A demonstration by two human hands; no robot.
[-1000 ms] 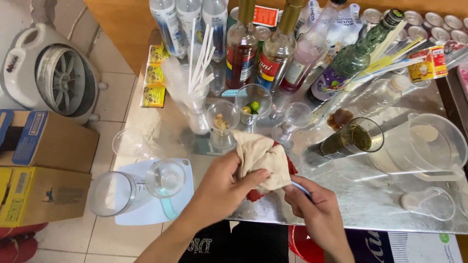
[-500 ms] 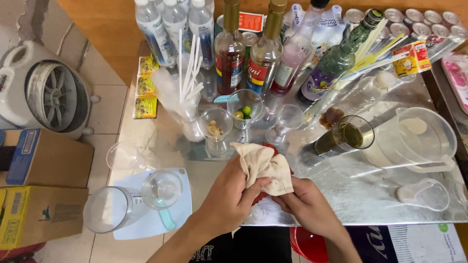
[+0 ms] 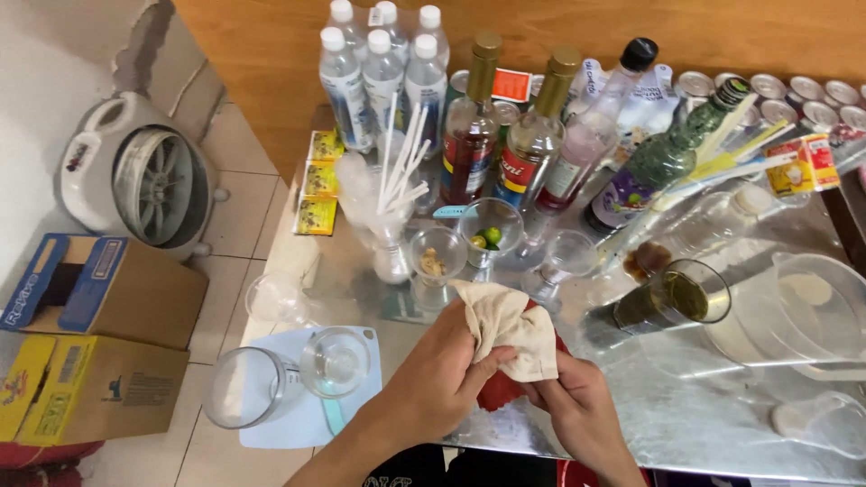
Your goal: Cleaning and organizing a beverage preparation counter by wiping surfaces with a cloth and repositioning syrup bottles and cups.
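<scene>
Orange-brown wooden wall (image 3: pixel 271 54) runs behind the counter; to its left a white plastered wall (image 3: pixel 54 63), chipped where the two meet. Floor of pale square tiles (image 3: pixel 248 203) with dark grout lines. A work table topped in reflective sheet metal (image 3: pixel 713 406) fills the right side. On the floor at left, a white electric fan (image 3: pixel 144 180) lies tilted against the wall, beside stacked cardboard boxes (image 3: pixel 99 334). Light is even and soft.
</scene>
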